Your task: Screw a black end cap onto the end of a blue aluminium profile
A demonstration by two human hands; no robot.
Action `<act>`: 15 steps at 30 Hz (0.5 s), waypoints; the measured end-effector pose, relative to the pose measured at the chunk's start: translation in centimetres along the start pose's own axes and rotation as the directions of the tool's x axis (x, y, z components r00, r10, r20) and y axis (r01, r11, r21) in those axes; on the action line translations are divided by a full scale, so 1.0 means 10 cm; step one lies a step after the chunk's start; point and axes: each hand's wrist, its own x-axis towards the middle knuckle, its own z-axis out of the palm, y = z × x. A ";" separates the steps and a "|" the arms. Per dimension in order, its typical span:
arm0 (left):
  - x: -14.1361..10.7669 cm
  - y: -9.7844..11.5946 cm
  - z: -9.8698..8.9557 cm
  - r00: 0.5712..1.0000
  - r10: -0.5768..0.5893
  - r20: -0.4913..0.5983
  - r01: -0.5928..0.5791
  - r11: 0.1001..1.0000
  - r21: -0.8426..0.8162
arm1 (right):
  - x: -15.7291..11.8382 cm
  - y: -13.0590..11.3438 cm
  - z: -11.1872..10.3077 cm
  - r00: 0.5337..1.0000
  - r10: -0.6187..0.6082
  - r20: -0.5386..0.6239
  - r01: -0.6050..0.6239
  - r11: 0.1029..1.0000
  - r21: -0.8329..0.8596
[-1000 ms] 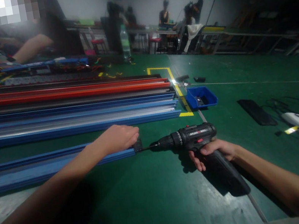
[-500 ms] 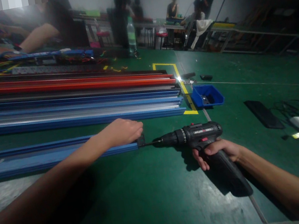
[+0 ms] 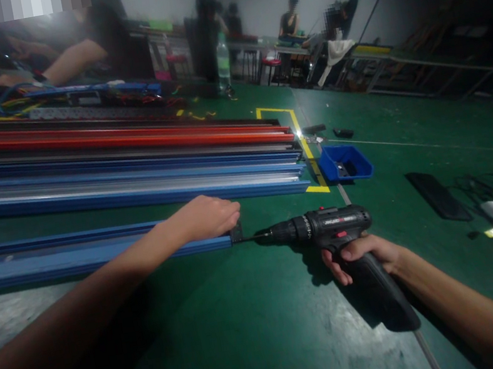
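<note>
My right hand (image 3: 373, 252) is wrapped around the handle of a black cordless drill (image 3: 336, 219), which lies level and points left. Its long thin bit (image 3: 252, 237) reaches a small black end piece (image 3: 236, 232) at the right end of a blue metal rail (image 3: 124, 247). Over that rail end my left hand (image 3: 213, 214) is closed, fingers bent down onto the black end piece. Part of the rail is hidden by my left forearm. Whether a screw sits at the bit's tip is too small to tell.
Beyond lie several blue rails (image 3: 133, 188) and red rails (image 3: 123, 136), ending near yellow tape (image 3: 310, 154). A blue bin (image 3: 362, 164) with small dark parts stands to their right. Further right are a black slab (image 3: 437, 195) and cables. Behind, a co-worker's arm (image 3: 76, 58) rests among wires.
The whole view has shifted slightly, so things appear a little further right and lower. Both hands, the drill and the rail keep their places relative to each other.
</note>
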 end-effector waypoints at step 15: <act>0.00 0.01 -0.02 0.998 -0.044 0.040 0.045 0.999 -0.012 | 0.01 -0.01 0.00 0.999 -0.021 0.037 0.021 1.000 0.011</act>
